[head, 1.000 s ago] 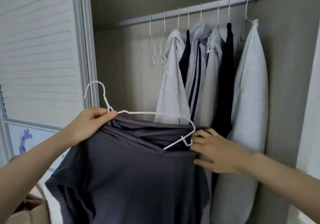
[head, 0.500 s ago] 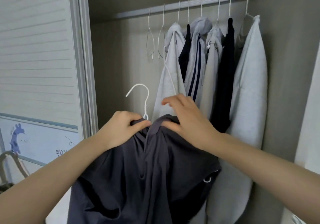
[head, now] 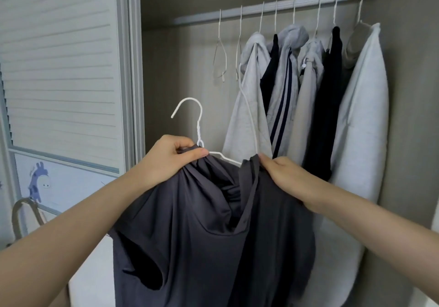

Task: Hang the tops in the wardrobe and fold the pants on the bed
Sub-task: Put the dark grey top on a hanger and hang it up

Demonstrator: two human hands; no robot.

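Charcoal fabric is bunching between the two hands as the person is working a dark grey top point(head: 213, 223) onto a white wire hanger point(head: 199, 126). The left hand point(head: 166, 161) is pinching the gathered neckline against the base of the hook, probably so the wire is not twisting while the cloth is being drawn over it. The right hand point(head: 282, 176) is gripping the other edge of the neck opening, seemingly stretching it toward the bare hanger arm showing between the hands. Above and beyond both hands, the wardrobe rail point(head: 273, 7) is carrying two empty hangers point(head: 219, 57) and, further right, a row of grey, navy and black garments point(head: 306, 92). The top is hanging just below the hands, not yet on the rail.
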